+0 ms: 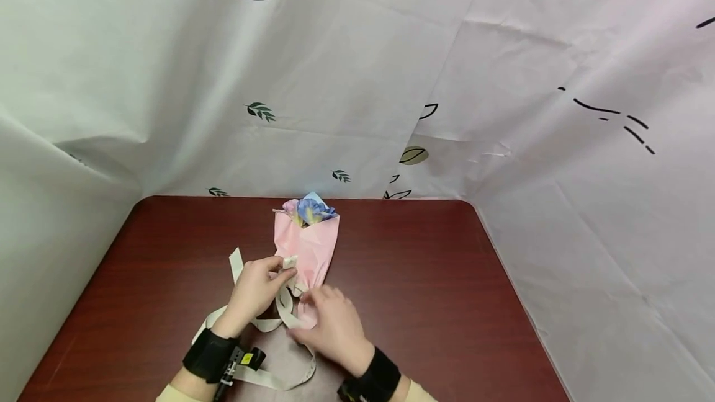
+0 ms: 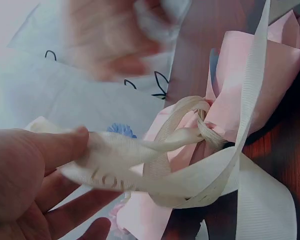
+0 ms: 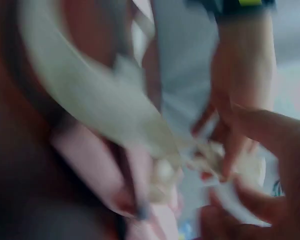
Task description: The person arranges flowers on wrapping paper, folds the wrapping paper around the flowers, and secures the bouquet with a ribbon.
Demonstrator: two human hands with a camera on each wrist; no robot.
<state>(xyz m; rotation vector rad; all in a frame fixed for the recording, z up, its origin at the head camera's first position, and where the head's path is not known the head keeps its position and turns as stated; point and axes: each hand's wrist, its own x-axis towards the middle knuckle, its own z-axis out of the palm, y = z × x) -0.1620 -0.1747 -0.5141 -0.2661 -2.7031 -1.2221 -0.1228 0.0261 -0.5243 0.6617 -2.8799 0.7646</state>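
Observation:
A bouquet [image 1: 306,244] in pink wrapping paper lies on the table, its blue and pink flowers at the far end. Cream ribbon [image 2: 205,175] with lettering goes round the gathered paper and hangs in loops and long tails. My left hand [image 1: 258,287] pinches a folded length of this ribbon between thumb and index finger, just left of the paper's narrow part. Close by the bouquet's lower end is my right hand [image 1: 335,324], fingers bent loosely and apart from the thumb. It blurs in both wrist views, and no ribbon shows between its fingers.
Beneath everything is a dark red-brown table [image 1: 424,278], with a greyish sheet [image 1: 329,383] at its near edge. A long ribbon tail [image 1: 268,380] curls toward the front. White printed cloth [image 1: 346,67] hangs behind and at both sides.

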